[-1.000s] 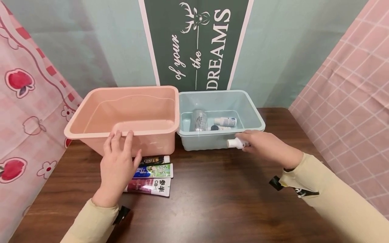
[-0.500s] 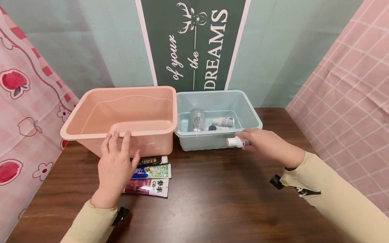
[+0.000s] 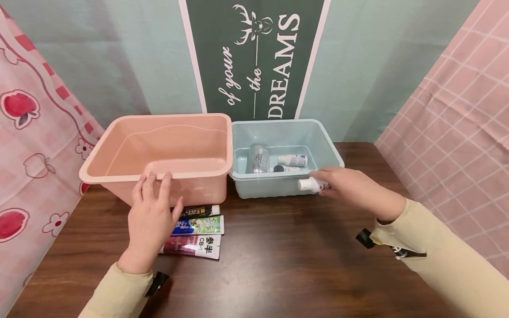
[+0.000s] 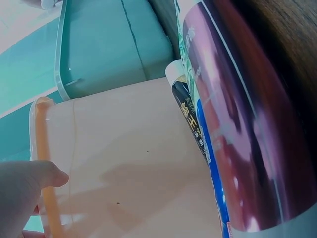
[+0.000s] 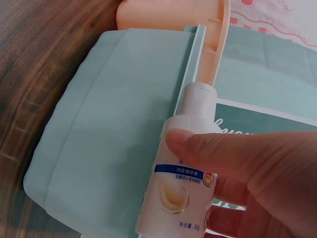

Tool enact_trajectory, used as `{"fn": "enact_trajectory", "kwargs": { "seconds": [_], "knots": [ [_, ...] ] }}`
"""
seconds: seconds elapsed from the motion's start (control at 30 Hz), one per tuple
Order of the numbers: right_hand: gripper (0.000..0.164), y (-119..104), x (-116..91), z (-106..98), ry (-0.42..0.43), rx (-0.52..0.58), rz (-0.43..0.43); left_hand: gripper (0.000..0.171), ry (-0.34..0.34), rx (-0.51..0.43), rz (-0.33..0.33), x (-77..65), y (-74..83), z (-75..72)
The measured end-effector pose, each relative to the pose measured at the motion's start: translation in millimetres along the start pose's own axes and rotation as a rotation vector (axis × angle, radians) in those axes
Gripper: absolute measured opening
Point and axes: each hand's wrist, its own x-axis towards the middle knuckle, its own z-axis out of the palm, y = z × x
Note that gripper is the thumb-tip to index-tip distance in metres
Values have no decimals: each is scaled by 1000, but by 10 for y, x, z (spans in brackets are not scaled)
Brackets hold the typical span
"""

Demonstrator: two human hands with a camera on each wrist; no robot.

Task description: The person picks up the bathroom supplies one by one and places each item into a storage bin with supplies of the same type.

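One bottle in right hand — blue bin's rim close by.

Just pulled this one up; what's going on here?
A person's right hand holds a white bottle by the front of the blue bin, inside which a clear bottle and two smaller bottles lie. The left hand rests on the pink bin's front rim. Three tubes lie in front of that bin.
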Motion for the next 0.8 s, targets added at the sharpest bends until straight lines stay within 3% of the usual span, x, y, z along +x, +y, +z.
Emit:
{"fn": "enact_trajectory", "kwargs": {
  "seconds": [0.13, 0.37, 0.6, 0.8],
  "knots": [
    [43, -1, 10, -2, 1, 9, 0, 62, -21, 15, 8, 4, -7, -18],
    [43, 14, 14, -36, 13, 4, 4, 64, 24, -11, -1, -4, 18, -1],
    [42, 24, 27, -53, 31, 7, -12, 59, -23, 12, 16, -27, -4, -17],
    [43, 44, 32, -76, 40, -5, -2, 59, 1, 5, 34, -6, -27, -10]
  ]
}}
